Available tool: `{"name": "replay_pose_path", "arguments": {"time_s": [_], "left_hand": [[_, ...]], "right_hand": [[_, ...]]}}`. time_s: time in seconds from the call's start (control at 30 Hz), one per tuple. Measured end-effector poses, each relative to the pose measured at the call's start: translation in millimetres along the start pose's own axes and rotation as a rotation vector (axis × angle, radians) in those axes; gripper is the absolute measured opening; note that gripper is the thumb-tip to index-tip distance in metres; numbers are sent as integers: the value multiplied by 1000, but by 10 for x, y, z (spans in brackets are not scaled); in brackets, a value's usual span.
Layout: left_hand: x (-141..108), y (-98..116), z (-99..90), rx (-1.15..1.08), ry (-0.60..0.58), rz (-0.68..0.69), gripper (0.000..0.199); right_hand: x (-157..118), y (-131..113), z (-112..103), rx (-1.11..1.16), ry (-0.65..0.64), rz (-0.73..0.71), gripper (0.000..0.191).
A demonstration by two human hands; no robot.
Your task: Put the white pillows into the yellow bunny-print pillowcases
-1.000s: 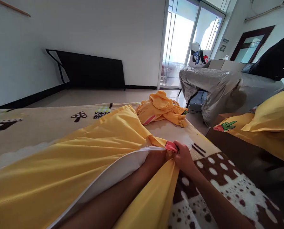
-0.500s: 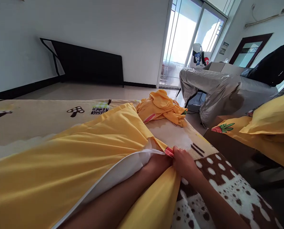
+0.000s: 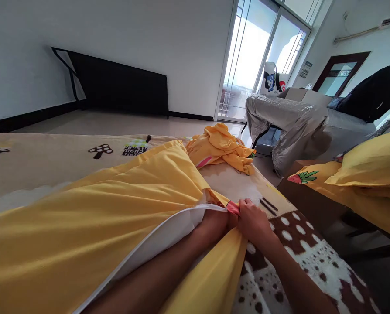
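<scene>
the right hand [image 3: 255, 223], just right of the centre of the frame, is closed tightly around gathered cloth of the yellow cover [image 3: 126, 209], beside a red patch [image 3: 233, 208]. the left hand [image 3: 216, 221], near the centre, reaches through the cover's opening, up against the right hand; its fingertips are hidden, so i cannot tell whether they pinch anything. a white inner strip [image 3: 178, 231] runs along the opening toward the bottom edge. the cover spreads over the lower left, with another fold hanging below the hands at bottom centre.

under it lies a blanket [image 3: 57, 157], beige with a mushroom print at left, brown and white with dots at lower right. just above the centre a crumpled orange cloth [image 3: 219, 146] rests on the blanket. more yellow fabric [image 3: 368, 161] fills the right edge.

farther out, a plastic-wrapped piece of furniture [image 3: 289, 117] stands at upper right, a glass door [image 3: 250, 52] at top, right of centre, and a black panel [image 3: 123, 85] against the wall [image 3: 195, 39] at upper left.
</scene>
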State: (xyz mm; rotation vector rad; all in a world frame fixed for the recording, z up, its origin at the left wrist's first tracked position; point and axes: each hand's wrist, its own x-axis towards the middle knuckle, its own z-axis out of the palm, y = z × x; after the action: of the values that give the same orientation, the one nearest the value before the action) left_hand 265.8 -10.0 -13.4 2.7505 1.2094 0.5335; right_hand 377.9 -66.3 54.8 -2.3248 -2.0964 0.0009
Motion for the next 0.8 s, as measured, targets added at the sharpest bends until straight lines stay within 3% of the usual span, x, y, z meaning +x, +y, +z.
{"name": "replay_pose_path", "arguments": {"time_s": [0.23, 0.6, 0.8], "left_hand": [[32, -48, -60, 11, -124, 188, 21], [-28, -10, -192, -251, -75, 78, 18], [-16, -66, -78, -331, -43, 50, 14]], "right_hand": [[54, -30, 37, 95, 52, -34, 21], [42, -67, 56, 112, 74, -28, 27], [47, -61, 79, 81, 107, -36, 19]]}}
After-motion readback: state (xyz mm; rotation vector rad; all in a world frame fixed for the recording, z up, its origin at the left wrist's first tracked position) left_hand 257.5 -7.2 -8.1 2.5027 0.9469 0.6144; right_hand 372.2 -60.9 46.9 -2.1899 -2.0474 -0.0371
